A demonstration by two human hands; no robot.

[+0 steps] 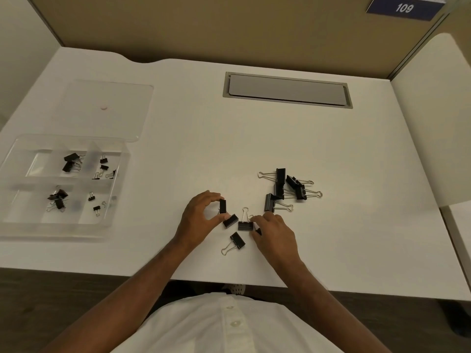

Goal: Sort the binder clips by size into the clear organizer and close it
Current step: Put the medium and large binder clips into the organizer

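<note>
Right hand (274, 231) hides clip (258, 231) — partly.

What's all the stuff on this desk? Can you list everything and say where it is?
Organizer: one, clear, open, left side of the desk; four of its compartments hold clips.
Sorted clips: black, several in each of those compartments.
Lid: one, clear, flat behind the organizer.
Large clips: about five, black, a pile right of centre.
Medium clips: about five, black, around the hands.
Desk: one, white.
Cable hatch: one, grey, at the back.
Sign: one, blue, reads 109, top right.
Left hand: grip on one medium clip.
Right hand: fingers on other clips; grip unclear.
</note>
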